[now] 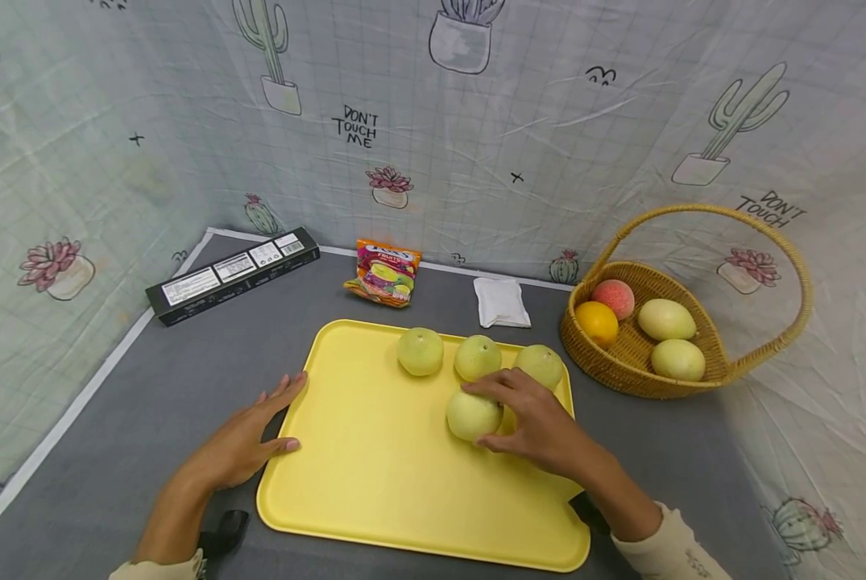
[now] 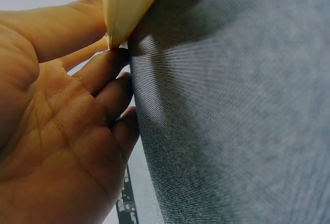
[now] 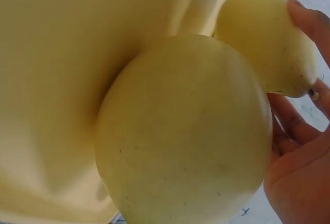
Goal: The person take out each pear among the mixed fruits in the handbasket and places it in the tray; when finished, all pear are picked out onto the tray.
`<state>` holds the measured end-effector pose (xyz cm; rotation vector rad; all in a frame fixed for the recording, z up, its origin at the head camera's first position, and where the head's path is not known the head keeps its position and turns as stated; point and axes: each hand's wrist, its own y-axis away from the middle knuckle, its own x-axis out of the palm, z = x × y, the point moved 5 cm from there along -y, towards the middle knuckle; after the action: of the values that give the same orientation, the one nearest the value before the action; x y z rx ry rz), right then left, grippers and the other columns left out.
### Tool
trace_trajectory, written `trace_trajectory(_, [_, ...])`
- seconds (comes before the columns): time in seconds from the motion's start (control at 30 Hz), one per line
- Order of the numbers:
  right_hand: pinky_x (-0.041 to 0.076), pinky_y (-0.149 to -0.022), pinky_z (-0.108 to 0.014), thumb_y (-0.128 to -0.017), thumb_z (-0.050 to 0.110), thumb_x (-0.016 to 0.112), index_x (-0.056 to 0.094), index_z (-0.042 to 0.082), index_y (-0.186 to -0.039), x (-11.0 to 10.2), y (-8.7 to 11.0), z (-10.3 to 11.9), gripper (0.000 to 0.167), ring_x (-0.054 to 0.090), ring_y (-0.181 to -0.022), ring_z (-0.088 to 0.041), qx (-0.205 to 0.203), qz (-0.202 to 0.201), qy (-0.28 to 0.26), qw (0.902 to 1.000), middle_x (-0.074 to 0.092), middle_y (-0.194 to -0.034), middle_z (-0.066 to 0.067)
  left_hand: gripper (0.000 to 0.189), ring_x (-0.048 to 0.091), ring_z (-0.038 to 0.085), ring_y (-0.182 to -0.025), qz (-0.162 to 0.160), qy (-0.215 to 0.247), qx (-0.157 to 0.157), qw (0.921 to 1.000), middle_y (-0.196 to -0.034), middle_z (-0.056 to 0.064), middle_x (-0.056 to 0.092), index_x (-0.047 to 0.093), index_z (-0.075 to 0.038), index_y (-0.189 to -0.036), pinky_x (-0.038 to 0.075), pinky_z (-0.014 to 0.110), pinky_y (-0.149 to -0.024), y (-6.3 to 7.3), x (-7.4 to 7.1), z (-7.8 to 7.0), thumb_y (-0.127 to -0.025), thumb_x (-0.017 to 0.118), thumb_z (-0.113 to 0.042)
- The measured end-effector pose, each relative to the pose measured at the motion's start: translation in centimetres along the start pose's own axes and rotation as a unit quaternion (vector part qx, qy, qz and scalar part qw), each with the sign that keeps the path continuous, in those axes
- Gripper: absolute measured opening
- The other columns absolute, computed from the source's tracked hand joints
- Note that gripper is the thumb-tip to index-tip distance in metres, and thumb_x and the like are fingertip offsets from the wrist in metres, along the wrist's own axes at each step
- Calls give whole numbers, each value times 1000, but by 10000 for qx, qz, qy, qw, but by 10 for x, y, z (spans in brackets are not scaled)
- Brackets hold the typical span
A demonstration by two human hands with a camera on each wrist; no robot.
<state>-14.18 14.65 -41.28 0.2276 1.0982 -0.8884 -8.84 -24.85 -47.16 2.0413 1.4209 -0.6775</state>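
A yellow tray (image 1: 360,451) lies on the grey tabletop. My left hand (image 1: 233,443) is spread at its left edge, with thumb and fingertips touching the rim (image 2: 121,12). Over the tray's right half, my right hand (image 1: 537,419) holds a pale yellow-green pear (image 1: 472,416) between thumb and fingers; its short stem shows in the right wrist view. Another pear (image 3: 185,131) sits close below that camera, mostly hidden by the right hand in the head view. Along the far rim stand three more pears, at left (image 1: 420,352), middle (image 1: 478,358) and right (image 1: 540,367).
A wicker basket (image 1: 621,379) with a tall handle stands at right, holding an orange (image 1: 596,324), a peach (image 1: 613,299) and two pale fruits (image 1: 667,319). Behind the tray lie a long black box (image 1: 233,275), a candy bag (image 1: 385,274) and a white packet (image 1: 501,303).
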Motion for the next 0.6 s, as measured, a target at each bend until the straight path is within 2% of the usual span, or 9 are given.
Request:
trace_trajectory(0.13, [58, -100, -43, -75, 31, 99, 70, 25, -140, 3, -1, -2, 72, 63, -123, -17, 170, 134, 127, 9997, 67, -136, 2, 100, 17, 56, -160, -12, -21, 1, 10000, -177, 19, 19, 23, -19, -172, 18, 80, -121, 0, 0, 1, -91, 82, -20])
trace_trajectory(0.33, [58, -102, -45, -75, 36, 99, 69, 21, -141, 4, -2, -5, 74, 65, -123, -21, 417, 180, 329, 9984, 70, -133, 0, 101, 16, 52, -162, -41, 32, 52, 10000, -178, 17, 19, 23, -18, -172, 16, 77, -123, 0, 0, 1, -90, 83, -17])
trace_trajectory(0.6, [56, -106, -48, -79, 41, 95, 65, 21, -145, 5, -2, -11, 75, 65, -128, -24, 1034, 219, 177, 9942, 70, -136, -3, 101, 17, 53, -161, -55, 14, 58, 10000, -177, 18, 20, 23, -18, -172, 17, 79, -123, -1, 1, 1, -90, 82, -17])
